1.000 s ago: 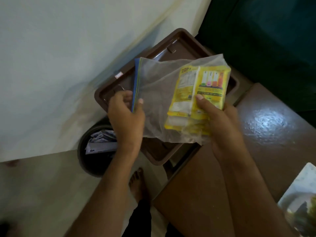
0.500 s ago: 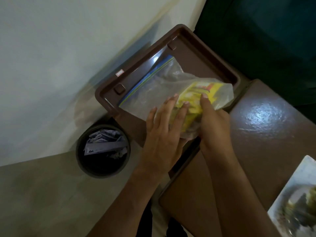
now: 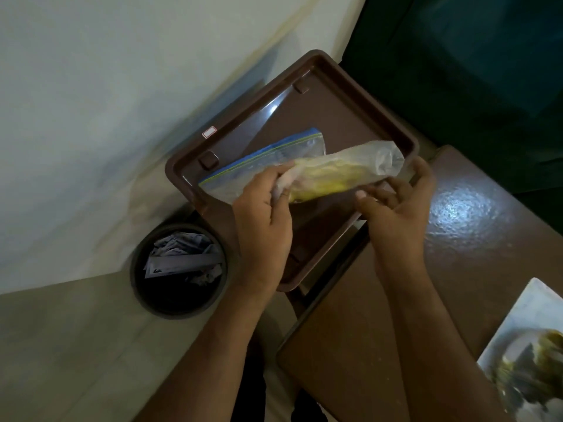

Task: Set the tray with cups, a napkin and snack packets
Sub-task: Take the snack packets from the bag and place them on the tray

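At the far left of my view a round dark waste bin (image 3: 179,271) stands on the floor, crumpled paper wrappers (image 3: 182,260) inside it. Just right of it my left hand (image 3: 263,226) reaches over the near edge of the brown tray (image 3: 182,166), fingers curled round one end of a clear zip bag (image 3: 307,169) rolled around yellow snack packets (image 3: 326,178). That grip is narrow and holding the bag's rolled end. The bag's flat mouth, with its blue zip strip (image 3: 262,156), lies on the tray floor toward the wall side, while the rolled part stretches rightward above the tray, its loose clear end close to the right rim. My right hand (image 3: 396,205) sits just beside that end, palm up, fingers loosely spread and cupped beneath the roll; I cannot tell whether they touch the plastic. The tray rests partly on a glossy brown table (image 3: 475,239), overhanging its corner. At the far right edge a printed card or placemat (image 3: 530,351) lies on the table, blurred.
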Demonstrator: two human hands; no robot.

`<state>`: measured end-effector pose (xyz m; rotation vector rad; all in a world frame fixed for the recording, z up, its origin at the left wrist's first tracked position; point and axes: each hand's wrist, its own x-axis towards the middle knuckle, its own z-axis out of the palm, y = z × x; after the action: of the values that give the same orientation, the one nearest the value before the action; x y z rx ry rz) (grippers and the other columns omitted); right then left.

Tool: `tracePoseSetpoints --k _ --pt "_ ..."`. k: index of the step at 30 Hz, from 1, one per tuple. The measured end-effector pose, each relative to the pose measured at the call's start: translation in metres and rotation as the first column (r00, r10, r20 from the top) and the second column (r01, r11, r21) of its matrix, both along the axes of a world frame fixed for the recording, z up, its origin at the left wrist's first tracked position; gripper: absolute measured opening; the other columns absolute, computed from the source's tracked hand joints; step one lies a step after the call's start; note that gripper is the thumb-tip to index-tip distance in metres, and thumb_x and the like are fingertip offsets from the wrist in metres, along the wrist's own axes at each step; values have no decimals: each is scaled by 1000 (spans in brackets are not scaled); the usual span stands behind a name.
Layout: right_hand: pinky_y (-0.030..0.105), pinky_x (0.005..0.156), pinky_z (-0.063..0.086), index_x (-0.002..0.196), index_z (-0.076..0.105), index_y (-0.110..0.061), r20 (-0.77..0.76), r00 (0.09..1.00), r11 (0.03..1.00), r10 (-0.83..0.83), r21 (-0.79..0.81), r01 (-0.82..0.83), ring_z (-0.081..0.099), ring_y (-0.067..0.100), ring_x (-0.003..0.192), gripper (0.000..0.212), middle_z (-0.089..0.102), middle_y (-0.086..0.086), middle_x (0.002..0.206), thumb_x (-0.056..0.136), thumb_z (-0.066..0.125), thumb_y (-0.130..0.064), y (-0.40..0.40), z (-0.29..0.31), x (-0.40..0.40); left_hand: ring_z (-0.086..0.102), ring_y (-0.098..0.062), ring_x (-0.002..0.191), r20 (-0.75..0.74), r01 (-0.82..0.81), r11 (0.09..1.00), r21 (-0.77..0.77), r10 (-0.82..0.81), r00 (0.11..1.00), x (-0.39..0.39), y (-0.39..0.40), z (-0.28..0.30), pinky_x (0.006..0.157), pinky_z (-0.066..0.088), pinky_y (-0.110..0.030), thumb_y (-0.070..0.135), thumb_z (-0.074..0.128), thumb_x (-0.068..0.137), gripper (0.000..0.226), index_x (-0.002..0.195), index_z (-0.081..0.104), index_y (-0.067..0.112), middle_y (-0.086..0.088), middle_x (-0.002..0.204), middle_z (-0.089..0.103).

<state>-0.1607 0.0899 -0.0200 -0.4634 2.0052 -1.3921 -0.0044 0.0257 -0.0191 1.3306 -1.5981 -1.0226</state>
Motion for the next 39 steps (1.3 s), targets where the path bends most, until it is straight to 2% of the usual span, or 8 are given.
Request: tracePoseSetpoints --k 4,7,11,14,18,24,32,39 --pt "17 88 59 162 24 -26 -73 982 979 172 -101 -179 59 -7 127 110 48 -17 146 77 87 2 0 -7 -12 68 1 80 -76 -29 999 46 32 997 -3 -6 8 65 54 -14 5 51 105 20 101 69 15 14 84 67" --pt "35 86 66 141 55 -17 -79 969 967 236 -82 -242 70 13 119 73 64 -7 133 78 89 -4 -8 -4 -17 71 -2 85 -127 -61 996 64 69 989 -8 -15 14 70 55 -13 9 52 106 19 102 70 13 10 87 70" --pt "30 65 64 96 72 -14 -86 983 981 160 -98 -168 79 15 82 22 79 -3 87 81 89 -14 -17 5 -16 71 2 95 -121 -68 998 -15 66 990 -12 -31 24 75 57 -13 16 66 101 17 114 68 5 7 99 71" --pt "41 67 64 88 66 -15 -98 992 985 75 -148 -89 77 29 83 18 76 13 89 87 83 -12 -22 14 -13 71 -1 101 -83 51 997 -49 -55 995 -1 -40 16 76 59 -17 28 87 78 72 136 53 2 0 110 71" --pt "32 63 60 89 62 -13 -179 984 972 27 -227 -68 72 21 81 18 71 16 89 90 80 -8 -28 25 -11 63 23 97 135 122 992 -38 -116 984 18 -41 -2 78 51 -1 25 92 77 60 128 67 5 13 108 70" --pt "24 81 62 121 61 -8 -148 976 917 162 -342 -204 75 17 107 38 71 12 117 89 81 -6 -27 14 -11 66 21 89 -38 -66 998 -9 66 997 2 -41 9 73 50 -2 21 67 101 15 115 65 26 28 92 65" --pt "20 79 61 105 77 -22 -17 993 962 116 -248 -117 79 8 98 28 82 -14 96 84 84 -5 -24 4 -16 68 17 80 -40 -136 991 -10 135 990 -9 -55 18 72 50 -5 27 71 99 14 104 73 15 25 86 66" --pt "21 79 60 111 73 -16 -159 978 935 133 -306 -177 77 7 97 31 78 -16 96 90 75 6 -42 21 -1 68 17 84 -42 -243 970 2 243 969 -1 -60 15 75 48 -2 35 77 94 30 109 72 10 18 89 69"
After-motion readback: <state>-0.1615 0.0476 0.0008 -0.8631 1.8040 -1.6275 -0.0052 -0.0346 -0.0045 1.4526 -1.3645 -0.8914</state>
